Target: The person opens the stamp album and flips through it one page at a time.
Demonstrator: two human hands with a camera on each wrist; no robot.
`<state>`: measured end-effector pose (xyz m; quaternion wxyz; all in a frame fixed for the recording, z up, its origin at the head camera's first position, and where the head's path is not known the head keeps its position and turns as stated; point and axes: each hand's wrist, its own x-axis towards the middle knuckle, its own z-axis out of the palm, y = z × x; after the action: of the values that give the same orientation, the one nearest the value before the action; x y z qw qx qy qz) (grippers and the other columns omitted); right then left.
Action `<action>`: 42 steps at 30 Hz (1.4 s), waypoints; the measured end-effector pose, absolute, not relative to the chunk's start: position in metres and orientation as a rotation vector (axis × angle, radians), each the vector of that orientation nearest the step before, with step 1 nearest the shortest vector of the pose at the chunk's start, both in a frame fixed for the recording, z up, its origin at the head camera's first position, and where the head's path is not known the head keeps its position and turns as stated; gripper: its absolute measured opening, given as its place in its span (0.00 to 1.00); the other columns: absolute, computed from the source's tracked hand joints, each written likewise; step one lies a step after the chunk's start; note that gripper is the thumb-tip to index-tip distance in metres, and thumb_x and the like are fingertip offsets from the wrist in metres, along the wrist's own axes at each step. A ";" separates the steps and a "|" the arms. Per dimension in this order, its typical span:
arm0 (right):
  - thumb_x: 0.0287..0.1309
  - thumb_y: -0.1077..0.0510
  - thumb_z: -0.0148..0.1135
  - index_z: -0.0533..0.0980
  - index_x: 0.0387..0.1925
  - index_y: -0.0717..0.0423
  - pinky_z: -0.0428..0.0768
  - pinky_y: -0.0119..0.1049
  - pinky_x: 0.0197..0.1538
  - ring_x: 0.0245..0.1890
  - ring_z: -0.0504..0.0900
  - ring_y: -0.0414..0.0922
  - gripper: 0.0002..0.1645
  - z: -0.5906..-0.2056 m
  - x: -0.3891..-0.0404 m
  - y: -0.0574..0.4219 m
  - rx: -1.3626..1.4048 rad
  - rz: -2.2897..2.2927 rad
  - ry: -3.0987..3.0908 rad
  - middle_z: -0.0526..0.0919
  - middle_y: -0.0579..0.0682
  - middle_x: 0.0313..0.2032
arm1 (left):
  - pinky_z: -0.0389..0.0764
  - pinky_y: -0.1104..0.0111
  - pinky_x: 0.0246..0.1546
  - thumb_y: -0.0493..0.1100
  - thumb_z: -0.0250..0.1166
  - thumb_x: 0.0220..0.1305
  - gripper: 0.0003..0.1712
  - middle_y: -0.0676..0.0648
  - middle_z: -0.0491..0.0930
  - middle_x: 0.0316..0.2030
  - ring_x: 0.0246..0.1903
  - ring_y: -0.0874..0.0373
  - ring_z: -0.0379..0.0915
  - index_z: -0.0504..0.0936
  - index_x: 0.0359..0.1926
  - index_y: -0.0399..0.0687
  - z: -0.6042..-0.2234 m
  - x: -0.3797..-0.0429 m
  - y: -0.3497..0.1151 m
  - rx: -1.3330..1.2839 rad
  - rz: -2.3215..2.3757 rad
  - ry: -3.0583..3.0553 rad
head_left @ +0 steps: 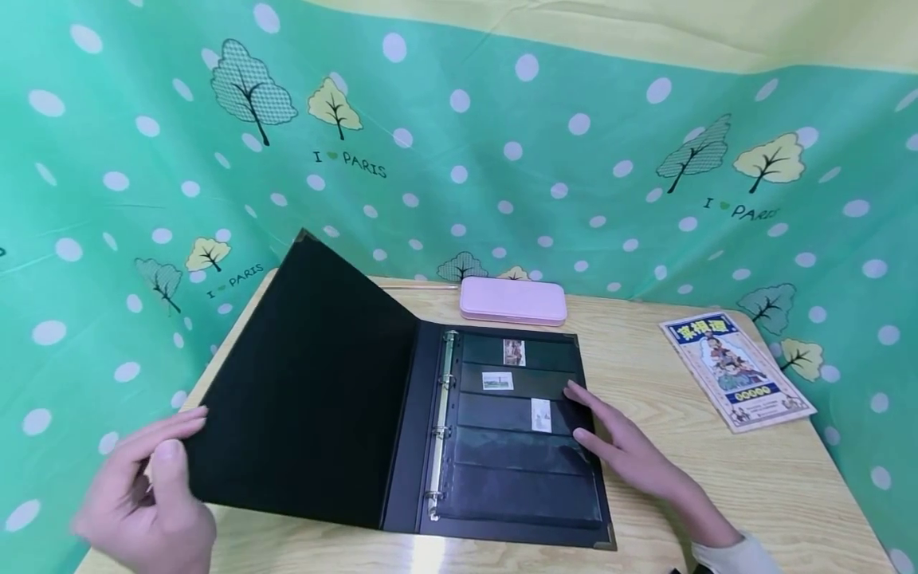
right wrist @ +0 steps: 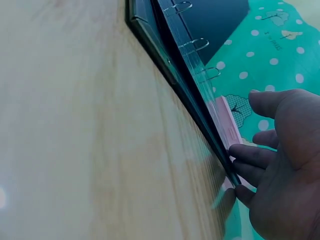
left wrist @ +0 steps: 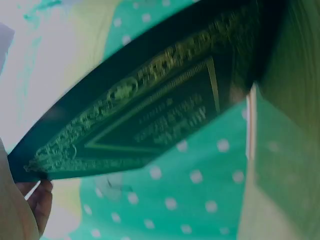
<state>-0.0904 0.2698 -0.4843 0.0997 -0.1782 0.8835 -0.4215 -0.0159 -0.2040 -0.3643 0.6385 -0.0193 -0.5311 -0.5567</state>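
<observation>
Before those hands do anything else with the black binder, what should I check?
1. Left hand grips the cover: ok, thumb and fingers pinch its edge.
2. Cover lying flat: not ok, it is tilted up.
3. Right hand at the right edge of the binder: ok, its fingertips reach over the edge.
4. Stamps in the page's top three rows: ok, one in each.
5. Rings firmly latched: cannot tell.
6. Pink case off the open page: ok, beyond the binder's far edge.

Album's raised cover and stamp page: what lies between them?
The head view shows a dark spine strip and a metal ring strip between cover and stamp page.
</observation>
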 end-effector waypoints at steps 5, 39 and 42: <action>0.85 0.52 0.60 0.57 0.89 0.50 0.59 0.77 0.76 0.83 0.61 0.67 0.41 -0.484 -0.090 0.270 -0.535 -1.239 2.613 0.69 0.57 0.82 | 0.73 0.85 0.36 0.31 0.62 0.70 0.15 0.63 0.91 0.31 0.35 0.76 0.87 0.93 0.35 0.23 -0.392 -0.007 -0.242 0.296 -1.068 -1.524; 0.67 0.55 0.80 0.57 0.89 0.49 0.63 0.75 0.76 0.83 0.60 0.70 0.58 -0.489 -0.093 0.271 -0.549 -1.039 2.689 0.61 0.61 0.85 | 0.78 0.28 0.60 0.54 0.76 0.73 0.29 0.28 0.77 0.72 0.70 0.24 0.74 0.87 0.66 0.41 -0.472 -0.064 -0.252 -0.208 -0.623 -3.013; 0.66 0.55 0.81 0.58 0.89 0.48 0.64 0.76 0.75 0.82 0.61 0.72 0.59 -0.489 -0.093 0.271 -0.555 -1.022 2.708 0.61 0.63 0.85 | 0.69 0.29 0.71 0.56 0.77 0.72 0.33 0.28 0.73 0.75 0.77 0.25 0.65 0.85 0.69 0.43 -0.477 -0.067 -0.237 -0.346 -0.656 -3.006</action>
<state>-0.0926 0.2715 -0.4887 0.0971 -0.1876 0.9144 -0.3453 -0.0671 -0.2369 -0.4767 0.0228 -0.1119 -0.9706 -0.2117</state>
